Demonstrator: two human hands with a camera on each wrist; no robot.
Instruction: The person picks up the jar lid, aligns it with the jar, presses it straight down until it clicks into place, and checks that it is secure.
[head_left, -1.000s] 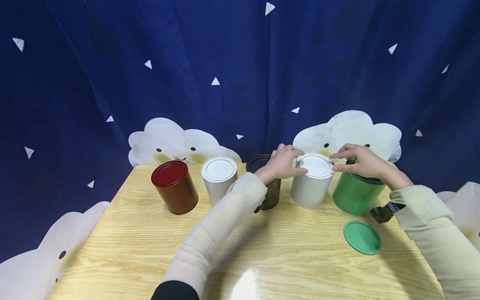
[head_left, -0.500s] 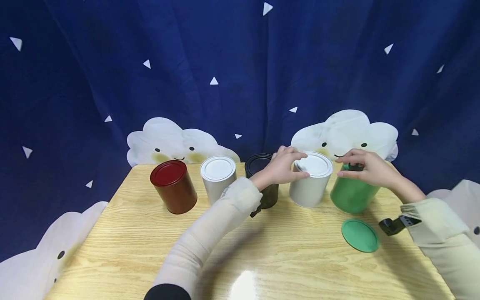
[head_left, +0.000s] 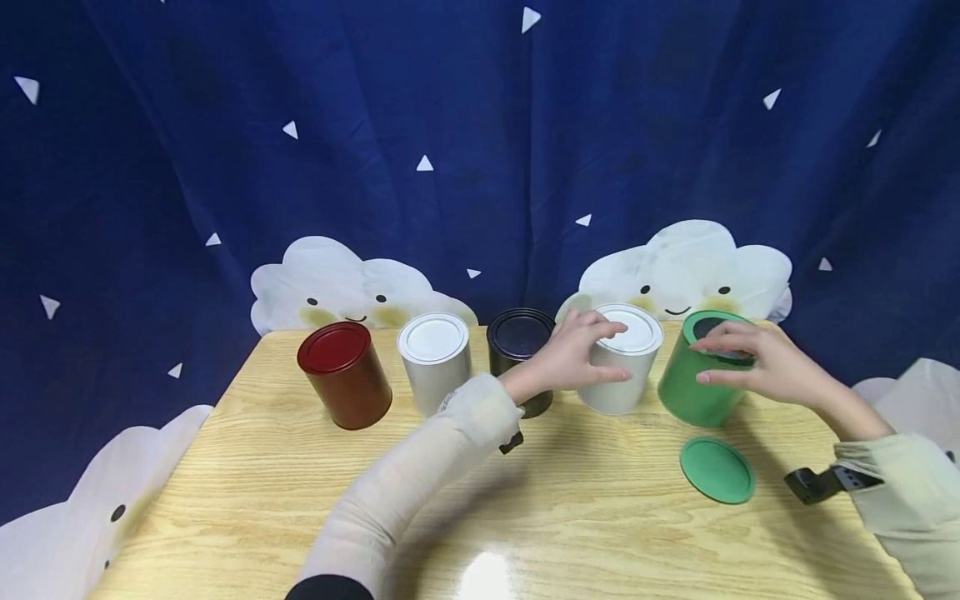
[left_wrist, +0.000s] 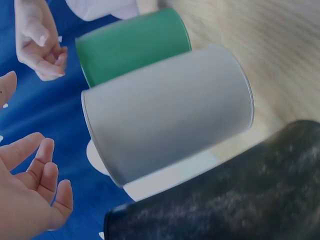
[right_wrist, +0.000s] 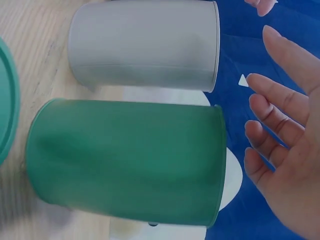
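Observation:
My left hand (head_left: 573, 354) hovers over the near left side of a white can (head_left: 617, 379) with a white lid, thumb and fingers spread apart and holding nothing. In the left wrist view its fingers (left_wrist: 44, 172) stand off the top end of that can. My right hand (head_left: 757, 362) hangs beside and above the lidless green can (head_left: 693, 392), its fingers bent loosely and nothing in them. Part of the green can's dark opening shows behind this hand. Flat on the table in front of it lies a round green lid (head_left: 717, 471).
On the wooden table (head_left: 285, 500), a black can (head_left: 521, 333) stands left of the white can. Farther left are another white can (head_left: 435, 362) and a dark red can (head_left: 348, 383). A blue curtain (head_left: 360, 150) with white clouds hangs behind.
Both hands have drawn away from the white can's lid, the right hand moving to the right and toward me, the left slightly down. The cans and green lid stay in place.

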